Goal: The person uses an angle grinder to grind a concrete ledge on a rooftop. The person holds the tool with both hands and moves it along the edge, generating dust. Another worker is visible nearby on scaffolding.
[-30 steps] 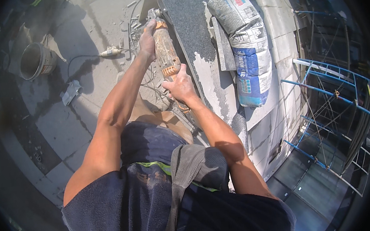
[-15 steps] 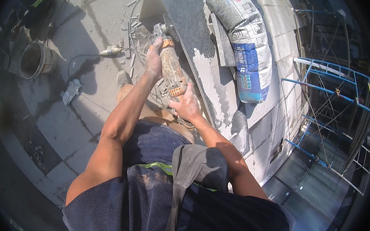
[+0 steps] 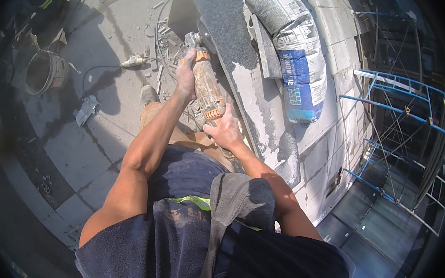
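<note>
Grinder (image 3: 208,85) lies in both hands: left hand (image 3: 185,79) has fingers closed around its front, right hand's (image 3: 225,131) fingers grip the rear; disc (image 3: 206,37) beside slab (image 3: 228,31) edge.

We see a matt, dust-caked power tool (image 3: 208,82) with a dull metal head (image 3: 192,39); a rough, grainy grey slab (image 3: 226,26) patched with a pale, matt coating (image 3: 247,82); a creased, lightly shiny sack (image 3: 302,54); painted metal scaffolding (image 3: 377,102); and our matt cloth shirt (image 3: 124,248).
</note>
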{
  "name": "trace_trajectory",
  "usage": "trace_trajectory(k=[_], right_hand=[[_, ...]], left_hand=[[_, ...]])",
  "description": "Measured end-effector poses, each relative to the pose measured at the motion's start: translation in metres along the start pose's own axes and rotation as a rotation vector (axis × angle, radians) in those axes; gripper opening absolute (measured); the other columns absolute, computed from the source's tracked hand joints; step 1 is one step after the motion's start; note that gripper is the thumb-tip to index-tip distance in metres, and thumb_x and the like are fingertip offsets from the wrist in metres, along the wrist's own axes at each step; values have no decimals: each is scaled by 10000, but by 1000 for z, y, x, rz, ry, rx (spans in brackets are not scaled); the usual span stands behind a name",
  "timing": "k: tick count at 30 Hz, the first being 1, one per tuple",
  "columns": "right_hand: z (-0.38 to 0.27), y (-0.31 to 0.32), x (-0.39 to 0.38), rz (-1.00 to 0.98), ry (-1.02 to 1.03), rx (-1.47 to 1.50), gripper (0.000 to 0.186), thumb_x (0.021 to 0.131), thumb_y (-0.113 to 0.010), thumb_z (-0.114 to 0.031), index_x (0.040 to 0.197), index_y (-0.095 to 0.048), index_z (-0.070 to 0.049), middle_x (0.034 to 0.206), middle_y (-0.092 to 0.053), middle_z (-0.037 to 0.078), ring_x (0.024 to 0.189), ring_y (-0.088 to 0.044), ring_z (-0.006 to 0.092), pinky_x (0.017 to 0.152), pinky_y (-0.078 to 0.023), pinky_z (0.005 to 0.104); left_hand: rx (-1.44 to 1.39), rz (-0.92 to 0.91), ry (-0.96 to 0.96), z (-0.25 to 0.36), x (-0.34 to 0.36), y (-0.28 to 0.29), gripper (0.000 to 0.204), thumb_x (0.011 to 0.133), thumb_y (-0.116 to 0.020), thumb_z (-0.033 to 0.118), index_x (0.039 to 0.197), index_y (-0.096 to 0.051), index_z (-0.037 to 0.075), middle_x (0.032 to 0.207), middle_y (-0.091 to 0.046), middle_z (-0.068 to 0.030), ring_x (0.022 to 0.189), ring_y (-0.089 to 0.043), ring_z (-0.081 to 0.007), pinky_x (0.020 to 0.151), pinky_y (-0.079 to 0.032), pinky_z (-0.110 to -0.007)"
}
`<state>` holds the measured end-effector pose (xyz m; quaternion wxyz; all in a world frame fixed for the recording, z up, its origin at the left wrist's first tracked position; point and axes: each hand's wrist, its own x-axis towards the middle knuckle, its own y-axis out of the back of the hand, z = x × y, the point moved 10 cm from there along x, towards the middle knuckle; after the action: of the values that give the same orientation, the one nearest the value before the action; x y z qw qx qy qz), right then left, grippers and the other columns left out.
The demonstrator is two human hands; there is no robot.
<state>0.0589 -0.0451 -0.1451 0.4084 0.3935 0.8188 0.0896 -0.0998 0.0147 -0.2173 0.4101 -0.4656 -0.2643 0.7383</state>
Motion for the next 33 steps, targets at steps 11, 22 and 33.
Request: trace_trajectory(k=[11, 22, 33], right_hand=[[-48, -2, 49, -1, 32, 3, 746, 745, -748, -144, 1287, -301, 107, 907, -684, 228, 581, -697, 257, 562, -591, 367], [-97, -15, 86, 8, 161, -224, 749, 748, -759, -203, 1291, -310, 52, 944, -662, 370, 900, -676, 518, 842, -553, 539], [-67, -12, -9, -158, 499, -314, 761, 753, -787, -225, 1304, -339, 49, 995, -665, 347, 906, -668, 525, 832, -527, 543]], left_hand=[[32, -23, -11, 43, 50, -1, 450, 988, -555, 488, 1090, -580, 50, 826, -653, -106, 613, -671, -236, 558, -603, -407], [-129, -38, -100, 107, 61, 8, 597, 938, -576, 635, 1108, -598, 63, 826, -653, -89, 645, -705, -236, 578, -632, -391], [-279, -4, -171, 48, -65, 29, 423, 921, -685, 443, 1122, -586, 84, 939, -697, -123, 793, -727, -285, 708, -623, -432]])
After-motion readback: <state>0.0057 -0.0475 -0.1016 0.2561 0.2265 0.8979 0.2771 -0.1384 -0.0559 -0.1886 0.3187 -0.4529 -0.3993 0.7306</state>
